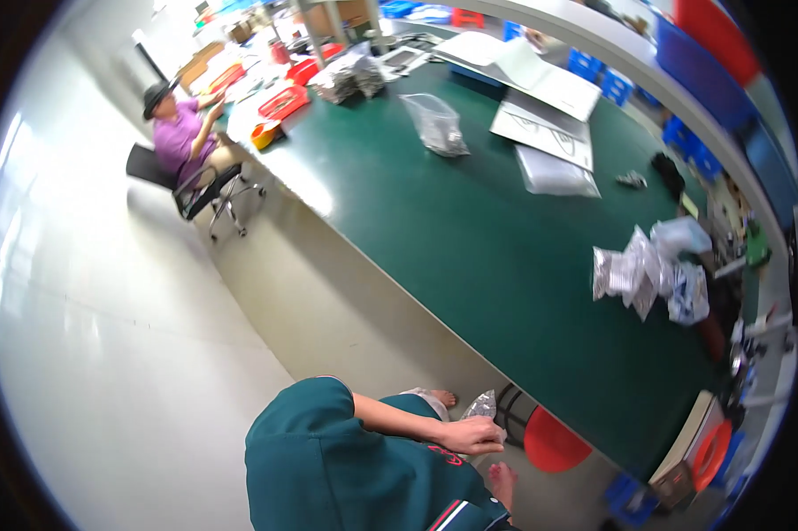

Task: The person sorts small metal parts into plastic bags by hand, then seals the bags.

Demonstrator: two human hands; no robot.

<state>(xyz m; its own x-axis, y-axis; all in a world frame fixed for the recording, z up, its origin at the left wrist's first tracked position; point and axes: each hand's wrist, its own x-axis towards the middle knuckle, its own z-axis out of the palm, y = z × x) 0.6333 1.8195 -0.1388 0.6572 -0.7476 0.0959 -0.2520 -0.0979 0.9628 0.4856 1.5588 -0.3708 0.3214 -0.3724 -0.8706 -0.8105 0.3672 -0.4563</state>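
Observation:
My left hand (pixel 472 435) is closed at waist height, just off the near edge of the green table. A crinkled silvery bag (pixel 481 404) sticks out from behind its fingers, and a pale, clear bit shows at the fingertips. Just below it, close to my green shirt, is my right hand (pixel 502 480). It is small and partly blurred in the picture, so its finger pose and anything in it cannot be made out.
The green table (pixel 399 230) carries a clear bag (pixel 436 124), white printed sheets (pixel 540 128), and silvery bags (pixel 633 270) at right. A red stool (pixel 554 441) stands by the near edge. A person (pixel 182 133) sits on a black chair (pixel 191 181) at far left.

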